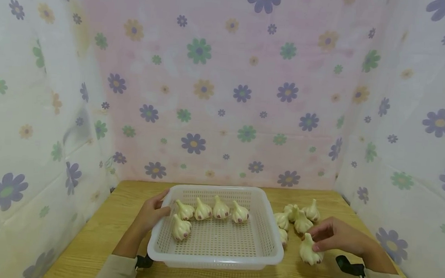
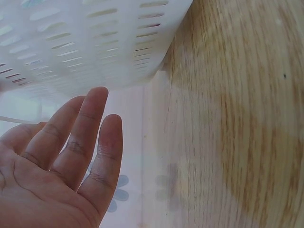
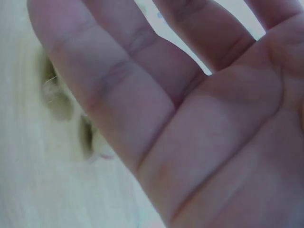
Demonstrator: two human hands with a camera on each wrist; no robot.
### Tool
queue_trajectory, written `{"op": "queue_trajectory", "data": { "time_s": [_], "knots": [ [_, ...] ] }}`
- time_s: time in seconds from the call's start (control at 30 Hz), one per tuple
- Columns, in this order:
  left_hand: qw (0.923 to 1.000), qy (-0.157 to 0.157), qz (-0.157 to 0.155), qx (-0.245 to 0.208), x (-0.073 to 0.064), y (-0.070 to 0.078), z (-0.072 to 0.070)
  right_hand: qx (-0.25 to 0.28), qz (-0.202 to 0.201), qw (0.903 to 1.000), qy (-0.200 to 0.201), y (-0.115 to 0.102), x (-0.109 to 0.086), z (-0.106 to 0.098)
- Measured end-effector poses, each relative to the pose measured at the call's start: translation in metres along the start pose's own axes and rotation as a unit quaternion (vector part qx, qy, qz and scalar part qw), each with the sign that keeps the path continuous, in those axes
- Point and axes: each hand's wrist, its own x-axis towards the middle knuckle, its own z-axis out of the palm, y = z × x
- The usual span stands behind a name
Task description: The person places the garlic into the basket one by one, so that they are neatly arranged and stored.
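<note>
Garlic bulb, cream-white, round with a pointed neck and purple-brown marks low down (image 1: 310, 252): I see it at the near right, right of the basket, pinched by thumb and finger of the right hand (image 1: 336, 237). Can't tell from here if it touches the counter. Right wrist view mostly palm and fingers, blurry.

Left hand (image 1: 152, 213) grips the left rim of the white rectangular plastic basket with slotted walls (image 1: 216, 259), thumb over the rim, other fingers outside; left wrist view has those fingers fairly straight by the wall.

Basket sits centre-left on the light-brown wood-grain counter (image 1: 88, 249). Inside, five more cream bulbs: a row of four along the far side (image 1: 220, 208), one nearer at the left (image 1: 181, 229).

Right of the basket, a loose cluster of similar bulbs (image 1: 302, 222), at least five, some overlapping, a couple partly behind the basket's right wall. Held bulb is just nearer than that cluster.

Beige sleeves (image 1: 115, 270) on both arms, black wrist device at each cuff (image 1: 351, 267). Behind: pale pink-and-white flower-print cloth (image 1: 213, 163), on the far side, left and right.
</note>
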Motion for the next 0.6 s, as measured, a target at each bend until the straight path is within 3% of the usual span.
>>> {"op": "queue_trajectory", "data": {
  "time_s": [0.27,0.6],
  "knots": [
    [1.0000,-0.002,0.002,0.006,0.001,0.001,0.000,-0.071,0.016,0.9963,0.044,-0.012,0.011,-0.001],
    [1.0000,-0.001,-0.002,0.001,0.000,0.001,0.000,-0.142,0.003,0.9856,0.091,-0.031,0.028,0.003]
  ]
}}
